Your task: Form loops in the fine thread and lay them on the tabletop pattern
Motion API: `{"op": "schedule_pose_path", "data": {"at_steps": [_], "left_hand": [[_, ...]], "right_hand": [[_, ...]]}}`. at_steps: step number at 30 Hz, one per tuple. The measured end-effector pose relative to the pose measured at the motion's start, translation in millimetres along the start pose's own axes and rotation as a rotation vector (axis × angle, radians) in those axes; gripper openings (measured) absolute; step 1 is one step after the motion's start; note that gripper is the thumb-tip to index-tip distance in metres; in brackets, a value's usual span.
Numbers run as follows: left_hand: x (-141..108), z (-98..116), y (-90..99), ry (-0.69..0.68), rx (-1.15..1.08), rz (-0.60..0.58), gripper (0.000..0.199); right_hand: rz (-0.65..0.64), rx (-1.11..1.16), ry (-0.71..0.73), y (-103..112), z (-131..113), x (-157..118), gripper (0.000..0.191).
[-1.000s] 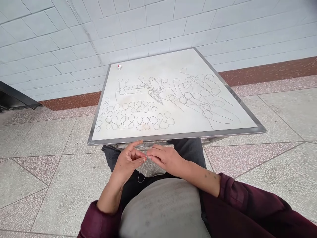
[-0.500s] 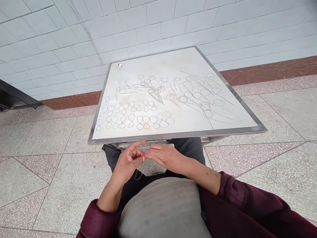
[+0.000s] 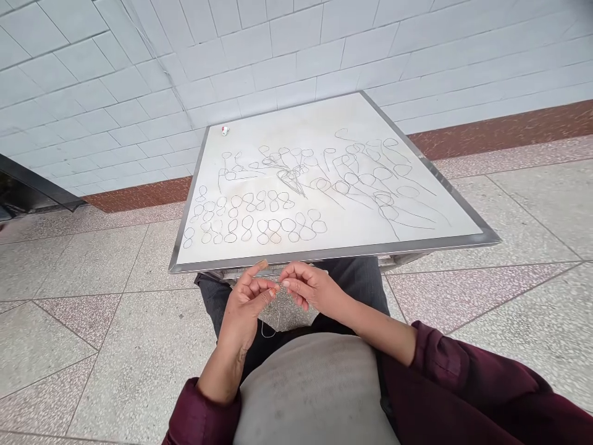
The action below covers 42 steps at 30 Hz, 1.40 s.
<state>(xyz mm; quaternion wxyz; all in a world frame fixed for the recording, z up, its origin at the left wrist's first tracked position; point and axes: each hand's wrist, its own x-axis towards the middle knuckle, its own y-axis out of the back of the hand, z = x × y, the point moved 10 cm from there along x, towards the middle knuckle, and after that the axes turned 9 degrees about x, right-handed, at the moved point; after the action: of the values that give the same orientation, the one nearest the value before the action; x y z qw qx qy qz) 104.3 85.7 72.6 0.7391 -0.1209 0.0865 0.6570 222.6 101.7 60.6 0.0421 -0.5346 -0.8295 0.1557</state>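
Observation:
My left hand [image 3: 248, 303] pinches a thin wire [image 3: 268, 336] between thumb and a finger, over my lap in front of the table's near edge. The wire hangs below the fingertips in a narrow loop. Tan tape wraps the tip of a raised finger on this hand. Right beside it, my right hand [image 3: 308, 285] has thumb and forefinger pinched at the same spot, at the wire, with the other fingers curled below. The part of the wire between the fingertips is too small to make out.
A white table [image 3: 361, 247] with a metal rim stands before me. Several wire figure-eights [image 3: 248, 227] lie front left, and long-tailed wire loops [image 3: 384, 199] spread across the middle and right. A small white-and-red object [image 3: 225, 130] sits at the far left corner.
My right hand has turned and opened up from lying flat over the left fingertips to a pinch beside them. Both hands stay close together, and the hanging loop has shifted slightly right.

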Motion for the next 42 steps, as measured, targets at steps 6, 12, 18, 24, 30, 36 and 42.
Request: {"op": "schedule_pose_path", "data": {"at_steps": [6, 12, 18, 24, 30, 36, 42], "left_hand": [[-3, -1, 3.2, 0.017, -0.09, 0.069, 0.049], [-12, 5, 9.6, 0.028, 0.005, 0.044, 0.046], [-11, 0, 16.7, 0.051, 0.011, 0.055, 0.047], [-7, -3, 21.8, 0.063, 0.107, 0.082, 0.046], [-2, -11, 19.2, 0.097, 0.134, 0.05, 0.051], [4, -15, 21.2, 0.093, 0.097, 0.089, 0.048], [7, -18, 22.3, 0.108, 0.097, 0.099, 0.047]], "right_hand": [[-0.04, 0.254, -0.095, -7, 5, -4, 0.024], [0.042, 0.279, -0.065, 1, -1, -1, 0.025], [0.048, 0.242, -0.051, 3, 1, 1, 0.026], [0.031, 0.306, -0.122, 2, 12, 3, 0.027], [0.024, 0.407, -0.21, 1, 22, 4, 0.028], [0.0, 0.447, -0.276, -3, 29, 5, 0.029], [0.03, 0.333, -0.253, 4, 30, 11, 0.028]]}}
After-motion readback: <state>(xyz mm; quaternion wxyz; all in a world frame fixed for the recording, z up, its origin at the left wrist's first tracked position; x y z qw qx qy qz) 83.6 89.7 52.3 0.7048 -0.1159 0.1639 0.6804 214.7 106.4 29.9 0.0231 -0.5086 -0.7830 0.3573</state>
